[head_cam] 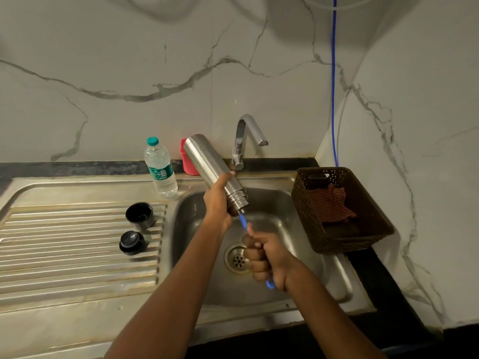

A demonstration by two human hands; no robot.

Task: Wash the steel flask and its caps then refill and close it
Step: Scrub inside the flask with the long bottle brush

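The steel flask (204, 159) is tilted over the sink basin (308, 270), mouth down and to the right, base up to the left. My left hand (219, 200) grips it near the neck. My right hand (264, 257) is closed on the blue handle of a bottle brush (243, 222) whose head is hidden inside the flask's mouth. Two caps rest on the ribbed drainboard (64, 255): a steel cup cap (140, 215), open side up, and a black inner stopper (131, 242) in front of it.
A steel tap (246, 136) stands behind the basin. A clear water bottle (160, 168) with a teal cap and a red cup (188, 160) sit at the back ledge. A brown basket (344, 211) holding a checked cloth rests at the sink's right rim.
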